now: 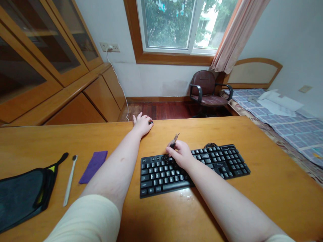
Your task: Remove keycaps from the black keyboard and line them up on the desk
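A wooden worktop [156,218] runs beneath both hands. On it, under and to either side of the right hand [180,153], lies a black keyboard [168,176], its far edge angled slightly. Well to the left of both hands is a dark mesh pouch [22,191], cut off by the view. The right hand itself pinches something above the upper keys; the left hand [142,125] lies at the far edge, outer fingers fanned. Left of that forearm is a purple cloth [93,166], then a white-handled brush [70,181]. Between the right fingertips stands a slim dark item [173,144] with a brownish tip. The left thumb and forefinger close on a small dark object [150,123], mostly hidden
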Demonstrator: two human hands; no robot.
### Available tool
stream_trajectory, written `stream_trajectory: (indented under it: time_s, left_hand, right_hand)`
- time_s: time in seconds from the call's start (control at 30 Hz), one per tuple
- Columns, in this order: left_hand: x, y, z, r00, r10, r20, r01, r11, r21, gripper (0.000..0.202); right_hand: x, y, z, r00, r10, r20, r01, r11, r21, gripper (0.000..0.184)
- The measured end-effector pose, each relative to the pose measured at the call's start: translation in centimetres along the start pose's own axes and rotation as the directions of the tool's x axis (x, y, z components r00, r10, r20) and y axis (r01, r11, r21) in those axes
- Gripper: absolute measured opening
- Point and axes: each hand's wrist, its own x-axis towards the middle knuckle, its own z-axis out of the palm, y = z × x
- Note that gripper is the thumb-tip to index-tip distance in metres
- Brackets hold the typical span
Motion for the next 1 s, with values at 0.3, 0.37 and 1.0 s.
stream_trajectory:
  time_s: [0.3,0.37,1.0]
  left_hand:
    - [0.0,0.0,0.1,1.000,0.005,0.003,-0.005,1.000,-0.014,0.024]
    - [0.0,0.1,0.0,1.000,0.008,-0.006,-0.008,1.000,-0.023,0.026]
    - [-15.4,11.6,-10.7,0.966,0.191,-0.177,-0.241,0.911,-0.335,0.022]
  right_hand:
    - [0.0,0.1,0.0,1.000,-0.002,-0.003,0.002,1.000,-0.018,0.024]
    - [0.0,0.1,0.0,1.000,0.007,-0.003,-0.007,1.000,-0.007,0.024]
    - [1.7,0.1,-1.9,0.853,0.350,-0.387,-0.116,0.851,0.513,0.035]
